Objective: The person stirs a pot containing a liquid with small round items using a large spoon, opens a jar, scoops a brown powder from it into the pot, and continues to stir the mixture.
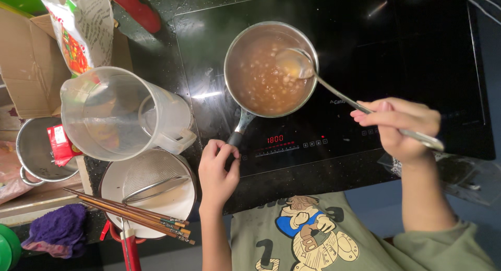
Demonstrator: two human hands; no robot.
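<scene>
A small steel saucepan (236,52) holds brown soupy liquid with pale lumps and stands on a black induction cooktop (396,46). My left hand (217,169) is closed around the end of the pan's dark handle at the near edge of the cooktop. My right hand (401,127) grips the handle of a long metal ladle (334,91). The ladle's bowl rests inside the pan on its right side, partly in the liquid.
Left of the cooktop stands a clear plastic jug (120,114). In front of it a white bowl (180,200) holds a metal strainer (151,177), with chopsticks (130,213) across it. A steel pot (34,151), cardboard box (26,62), printed bag (81,26) and purple cloth (57,229) crowd the left.
</scene>
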